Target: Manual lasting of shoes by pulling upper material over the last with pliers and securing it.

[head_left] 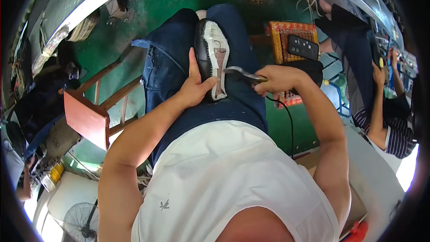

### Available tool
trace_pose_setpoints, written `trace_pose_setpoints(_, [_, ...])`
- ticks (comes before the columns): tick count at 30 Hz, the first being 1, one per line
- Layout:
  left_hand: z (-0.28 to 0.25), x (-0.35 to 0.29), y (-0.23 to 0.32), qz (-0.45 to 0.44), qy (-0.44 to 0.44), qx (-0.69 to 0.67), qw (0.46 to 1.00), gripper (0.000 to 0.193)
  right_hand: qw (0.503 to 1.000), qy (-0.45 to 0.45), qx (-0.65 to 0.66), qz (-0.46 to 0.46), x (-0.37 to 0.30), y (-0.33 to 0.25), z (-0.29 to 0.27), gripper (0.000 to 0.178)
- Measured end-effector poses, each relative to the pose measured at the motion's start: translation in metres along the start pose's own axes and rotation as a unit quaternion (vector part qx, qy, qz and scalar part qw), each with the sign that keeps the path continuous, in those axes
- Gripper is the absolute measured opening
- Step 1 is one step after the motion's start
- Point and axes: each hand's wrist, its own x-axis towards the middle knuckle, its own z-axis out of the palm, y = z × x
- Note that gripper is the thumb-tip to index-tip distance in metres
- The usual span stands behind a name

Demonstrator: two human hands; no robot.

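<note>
A black shoe upper stretched on a form (pixel 202 56) lies sole-up across my lap. Its underside has a whitish folded margin around a brown middle. My left hand (pixel 195 87) grips its left side near the lower end, the thumb over the edge and a finger stretched along the black side. In my right hand (pixel 277 79) is a pincer-like tool with a curved metal head (pixel 237 71); my fingers wrap its handle. The tool's head points left at the shoe's underside, close to its right edge; whether it touches cannot be made out.
To my right stands a beaded orange seat (pixel 280 54) bearing a black phone-like object (pixel 303 47). A black cable (pixel 290 123) hangs below my right hand. Left of my legs is a wooden stool with a reddish seat (pixel 85 116). Other people sit at both sides; a fan (pixel 82 220) is lower left.
</note>
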Motion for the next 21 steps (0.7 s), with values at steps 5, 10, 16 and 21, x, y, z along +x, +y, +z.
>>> trace_pose_setpoints(5, [0.004,0.001,0.023,-0.013,-0.02,-0.045,0.999,0.114,0.931,0.333,0.001,-0.149,0.01,-0.021,0.051,0.039])
trace_pose_setpoints(10, [-0.016,-0.003,0.02,-0.057,-0.072,-0.054,0.994,0.132,0.917,0.33,-0.184,-0.127,0.029,-0.042,0.042,0.041])
trace_pose_setpoints(16, [-0.012,-0.001,0.032,-0.095,-0.08,-0.113,0.986,0.134,0.929,0.344,-0.054,-0.126,0.049,-0.057,-0.016,0.049])
trace_pose_setpoints(21, [-0.016,0.003,0.018,-0.063,-0.083,-0.087,0.991,0.132,0.915,0.329,0.076,-0.22,0.049,-0.051,-0.027,0.051])
